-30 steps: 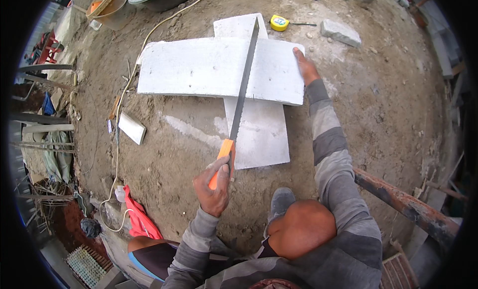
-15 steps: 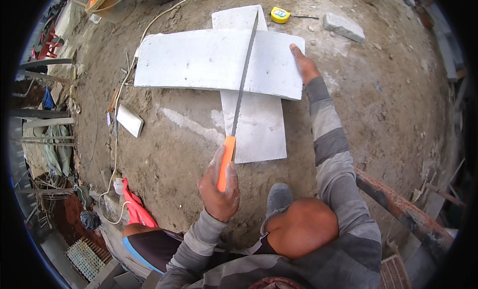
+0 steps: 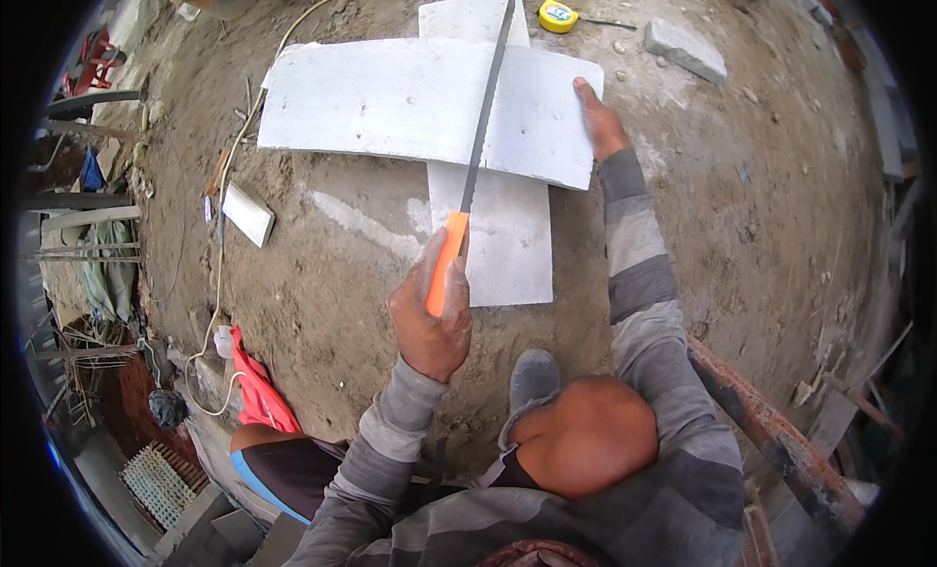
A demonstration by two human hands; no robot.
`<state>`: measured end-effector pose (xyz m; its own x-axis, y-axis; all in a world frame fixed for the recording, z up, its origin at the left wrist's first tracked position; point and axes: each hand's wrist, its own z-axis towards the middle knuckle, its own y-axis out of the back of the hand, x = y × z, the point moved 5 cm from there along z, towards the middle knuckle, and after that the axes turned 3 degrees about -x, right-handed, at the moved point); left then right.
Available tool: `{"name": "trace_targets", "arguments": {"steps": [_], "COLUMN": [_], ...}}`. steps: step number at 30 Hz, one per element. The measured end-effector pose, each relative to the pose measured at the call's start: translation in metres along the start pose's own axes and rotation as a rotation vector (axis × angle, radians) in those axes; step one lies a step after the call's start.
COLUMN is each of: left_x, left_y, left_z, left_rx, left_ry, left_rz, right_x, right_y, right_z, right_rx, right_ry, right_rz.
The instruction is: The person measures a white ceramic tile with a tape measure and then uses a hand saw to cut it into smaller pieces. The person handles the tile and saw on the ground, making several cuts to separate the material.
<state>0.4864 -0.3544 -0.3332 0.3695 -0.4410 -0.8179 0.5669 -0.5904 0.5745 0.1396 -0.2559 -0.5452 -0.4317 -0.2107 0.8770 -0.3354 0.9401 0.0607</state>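
Left hand (image 3: 429, 318) clenches an orange-handled handsaw (image 3: 475, 167) across a white rectangular foam board (image 3: 390, 103) (no cut visible yet), right hand (image 3: 600, 123) pressing flat on its edge.

The left hand (image 3: 430, 318) grips the orange handle of a handsaw (image 3: 478, 152), whose dark blade runs up across a wide white board (image 3: 390, 103). That board lies crosswise on a narrower white board (image 3: 503, 235), both resting on the dirt ground (image 3: 761, 196). The right hand (image 3: 600, 123) presses flat on the wide board's right end. Beyond the boards sit a yellow tape measure (image 3: 557, 16) and a grey stone block (image 3: 685, 50). A small white offcut (image 3: 248, 214) lies to the left, beside a pale cable (image 3: 229, 177)
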Motion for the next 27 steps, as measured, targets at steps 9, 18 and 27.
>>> {"name": "trace_targets", "arguments": {"steps": [9,18,27], "left_x": [-0.010,-0.009,0.003], "left_y": [-0.007,0.005,0.017], "left_z": [0.009,-0.017,-0.032], "left_rx": [0.011,0.002,-0.055], "left_ry": [0.094,0.095,-0.081], "left_rz": [-0.024,0.006,0.065], "right_x": [-0.014,-0.006,-0.009], "right_y": [0.001,0.006,0.005], "right_z": [0.001,-0.004,0.004], "right_rx": [-0.084,-0.092,-0.079], "right_ry": [0.043,0.034,0.004], "right_rz": [0.030,0.056,-0.012]}}
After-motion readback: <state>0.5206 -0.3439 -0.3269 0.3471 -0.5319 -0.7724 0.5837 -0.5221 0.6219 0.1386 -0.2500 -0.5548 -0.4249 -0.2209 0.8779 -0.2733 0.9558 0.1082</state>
